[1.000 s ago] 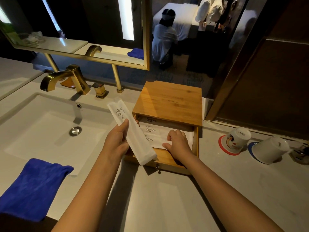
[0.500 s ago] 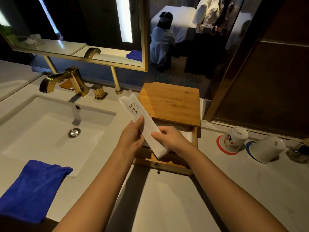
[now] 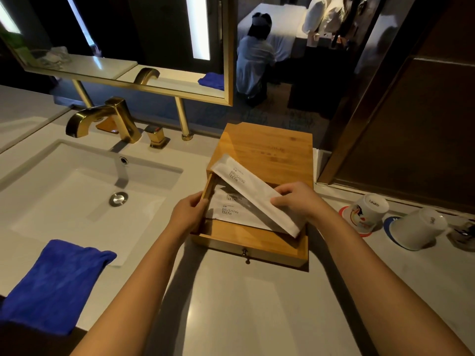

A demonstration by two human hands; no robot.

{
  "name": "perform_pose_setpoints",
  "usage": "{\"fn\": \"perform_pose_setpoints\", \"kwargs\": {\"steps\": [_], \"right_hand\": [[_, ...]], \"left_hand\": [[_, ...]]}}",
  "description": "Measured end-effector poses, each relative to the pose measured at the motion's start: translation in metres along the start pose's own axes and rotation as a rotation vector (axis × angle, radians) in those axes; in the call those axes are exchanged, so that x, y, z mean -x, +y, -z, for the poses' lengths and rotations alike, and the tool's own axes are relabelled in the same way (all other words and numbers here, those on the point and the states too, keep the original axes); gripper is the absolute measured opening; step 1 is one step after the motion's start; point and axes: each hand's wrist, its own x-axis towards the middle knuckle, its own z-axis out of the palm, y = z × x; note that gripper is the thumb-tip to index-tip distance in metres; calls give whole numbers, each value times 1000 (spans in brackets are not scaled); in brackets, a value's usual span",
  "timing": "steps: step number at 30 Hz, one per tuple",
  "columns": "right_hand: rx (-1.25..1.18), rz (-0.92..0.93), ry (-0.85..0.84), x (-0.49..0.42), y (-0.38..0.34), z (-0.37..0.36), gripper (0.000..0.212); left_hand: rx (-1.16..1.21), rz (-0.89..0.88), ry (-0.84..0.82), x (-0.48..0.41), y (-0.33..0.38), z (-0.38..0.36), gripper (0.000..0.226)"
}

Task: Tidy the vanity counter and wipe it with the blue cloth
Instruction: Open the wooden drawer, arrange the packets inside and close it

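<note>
A wooden box [image 3: 270,150] stands on the white vanity counter [image 3: 231,304], its drawer [image 3: 249,240] pulled out toward me. My right hand [image 3: 295,199] pinches a long white toothbrush packet [image 3: 246,182] printed "BRUSHING TEETH", held slantwise over the drawer. Two more such packets [image 3: 231,209] lie flat inside. My left hand [image 3: 189,211] grips the drawer's left side wall. The blue cloth [image 3: 54,283] lies folded at the counter's front left edge, beside the sink.
A white sink [image 3: 77,196] with a gold faucet [image 3: 102,119] fills the left. Two upturned cups [image 3: 370,209] [image 3: 419,227] sit on coasters at the right. A gold-framed mirror [image 3: 154,47] hangs behind. A person crouches in the bedroom beyond.
The packet passed from my left hand to my right and moved right, over the drawer. My left hand dropped to the drawer's left wall.
</note>
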Motion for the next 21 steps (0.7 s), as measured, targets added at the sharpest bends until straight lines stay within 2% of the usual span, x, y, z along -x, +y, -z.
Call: {"fn": "perform_pose_setpoints", "kwargs": {"steps": [2,4,8,13,15,17,19,21], "right_hand": [[62,-13,-49,1,5,4,7],[163,-13,-76,2,8,5,8],[389,-14,-177,4,9,1,25],[454,62,-300,2,3,-23,28],[470,69,-295,2,5,-31,26],[463,79,-265,3,13,-35,10],[477,91,-225,7,18,-41,22],[536,115,-162,10,22,-49,25]], "left_hand": [[41,3,-10,-1,-3,-2,30],[60,22,-37,-2,-4,-1,25],[49,58,-74,-1,-3,-1,26],[110,67,-74,0,-2,0,28],[125,79,-68,0,-1,0,28],[146,77,-73,0,-2,-1,28],[153,71,-76,-1,-2,-1,27],[153,62,-73,-1,-2,-1,27]]}}
